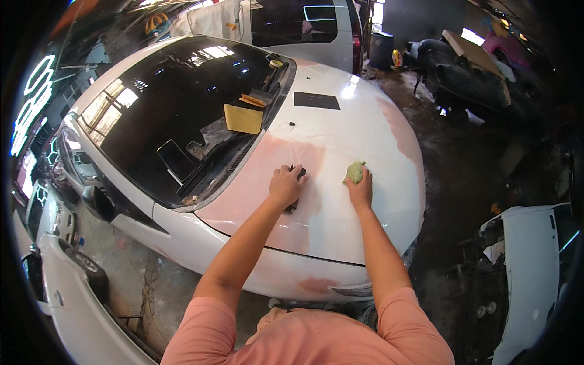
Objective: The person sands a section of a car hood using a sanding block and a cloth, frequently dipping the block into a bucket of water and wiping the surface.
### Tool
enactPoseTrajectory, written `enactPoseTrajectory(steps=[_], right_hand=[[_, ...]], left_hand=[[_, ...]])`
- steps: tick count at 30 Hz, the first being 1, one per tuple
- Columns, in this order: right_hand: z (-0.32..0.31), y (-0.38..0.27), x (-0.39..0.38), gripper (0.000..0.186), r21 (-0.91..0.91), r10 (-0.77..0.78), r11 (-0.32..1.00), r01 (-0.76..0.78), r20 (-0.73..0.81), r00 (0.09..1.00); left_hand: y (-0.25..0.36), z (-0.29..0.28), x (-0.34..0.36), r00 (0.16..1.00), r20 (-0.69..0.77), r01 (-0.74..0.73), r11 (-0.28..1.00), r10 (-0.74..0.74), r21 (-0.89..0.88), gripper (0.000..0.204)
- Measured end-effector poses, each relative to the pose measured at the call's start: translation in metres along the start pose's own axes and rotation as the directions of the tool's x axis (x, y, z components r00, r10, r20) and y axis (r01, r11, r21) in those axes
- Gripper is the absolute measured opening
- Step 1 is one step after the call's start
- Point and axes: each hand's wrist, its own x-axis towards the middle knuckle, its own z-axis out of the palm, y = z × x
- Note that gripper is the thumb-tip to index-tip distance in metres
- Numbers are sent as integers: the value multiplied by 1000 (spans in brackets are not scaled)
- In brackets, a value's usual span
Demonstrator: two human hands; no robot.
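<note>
A white car hood with pinkish sanded patches fills the middle of the head view. My left hand presses a dark sanding block flat on the hood near the windshield edge. My right hand rests on the hood a short way to the right, closed on a green crumpled cloth. Both forearms reach in from the lower edge.
A yellow sandpaper sheet and an orange piece lie on the windshield. A black sheet lies further up the hood. A detached white body panel stands at the right. Another white car is behind.
</note>
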Motion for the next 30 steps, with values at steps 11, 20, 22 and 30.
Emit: enactPoseTrajectory(steps=[11, 20, 22, 30], right_hand=[[51, -222, 16, 56, 713, 242, 687, -140, -44, 969], [50, -229, -39, 74, -72, -18, 997, 9, -127, 992], [37, -224, -50, 78, -293, 372, 893, -341, 53, 927], [68, -264, -66, 63, -528, 369, 821, -217, 201, 908]], left_hand=[[-50, -72, 46, 955, 290, 257, 317, 61, -913, 87], [-118, -61, 78, 984, 166, 132, 355, 67, -925, 58], [-123, -70, 80, 970, 184, 43, 634, 158, -772, 63], [-132, -71, 42, 804, 264, -571, 816, 533, 90, 71]])
